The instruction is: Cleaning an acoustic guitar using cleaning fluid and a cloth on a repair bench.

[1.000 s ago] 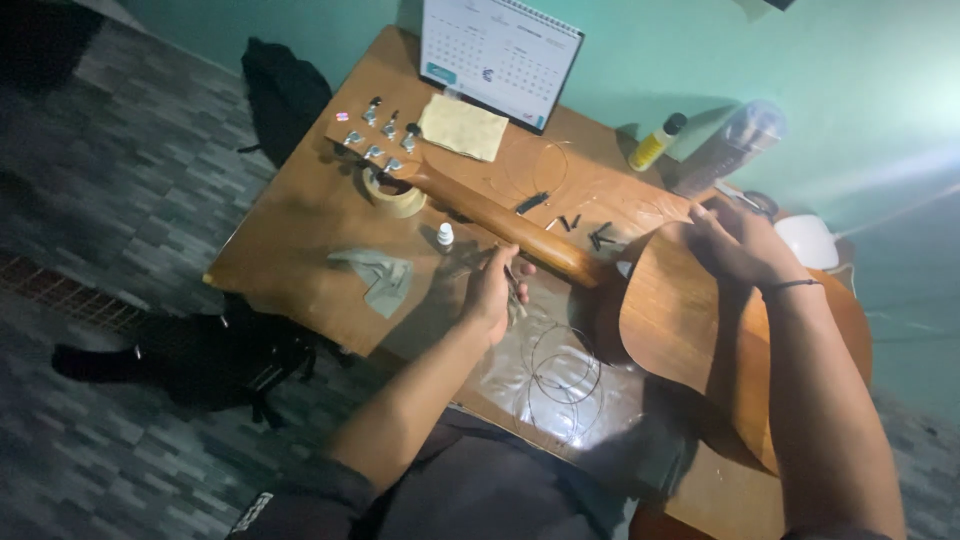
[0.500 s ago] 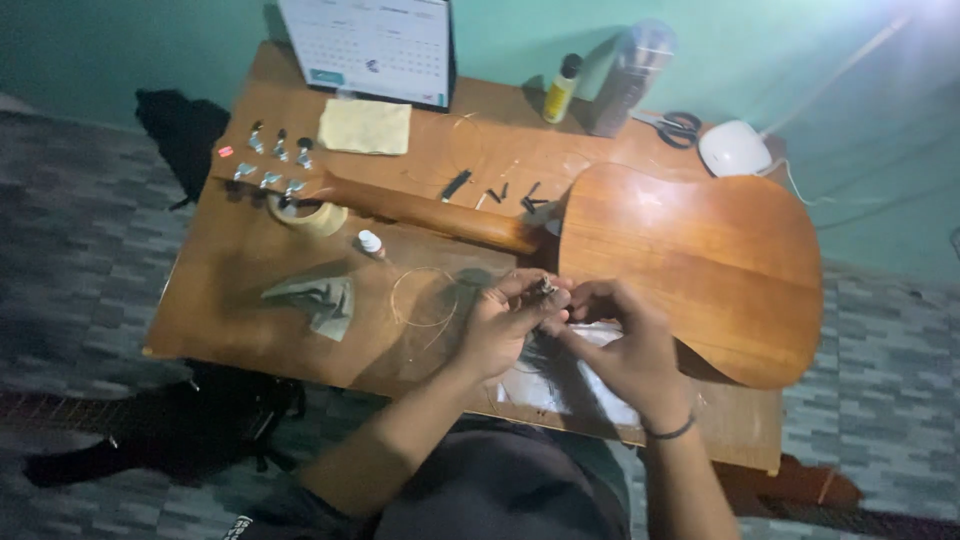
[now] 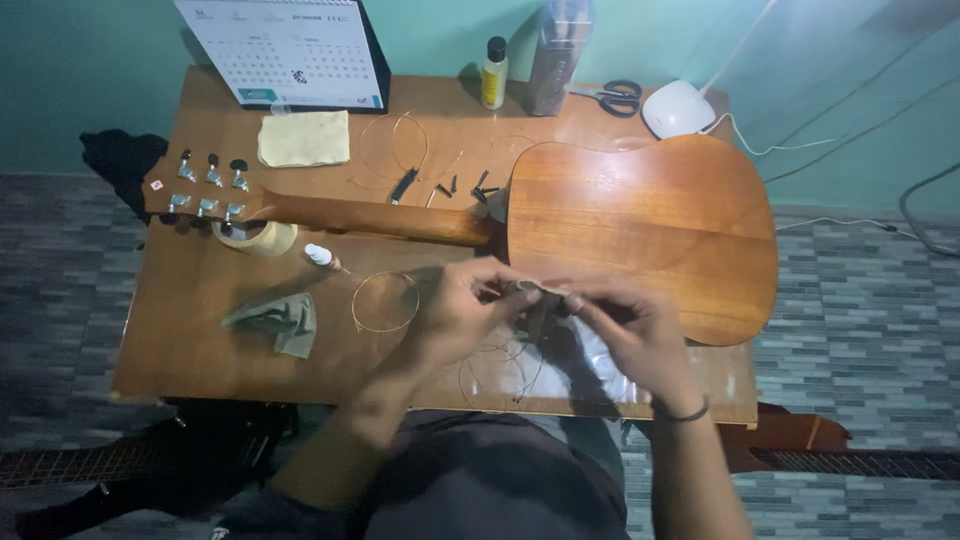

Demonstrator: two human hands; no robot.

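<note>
An acoustic guitar [image 3: 640, 225] lies face down across the wooden table [image 3: 200, 340], with its headstock [image 3: 205, 190] to the left. My left hand [image 3: 465, 308] and my right hand [image 3: 625, 328] meet over the table's front edge, just in front of the guitar body. Both pinch a small pale piece [image 3: 540, 293] between the fingertips; it is too small to tell what it is. Thin wire loops [image 3: 500, 368] lie under the hands, beside a clear plastic bag [image 3: 610, 370].
A desk calendar [image 3: 290, 50], yellow cloth [image 3: 303, 138], small bottle [image 3: 493, 72], tall clear container [image 3: 558, 45], scissors [image 3: 612, 96] and white round device [image 3: 678, 108] line the back. A tape roll [image 3: 258, 240], grey cloth [image 3: 280, 322] and coiled string [image 3: 385, 300] lie left. Another guitar [image 3: 800, 450] rests on the floor.
My right hand left the guitar body and my left hand rose from the table; both now meet and pinch the small piece. The view swung to face the table squarely.
</note>
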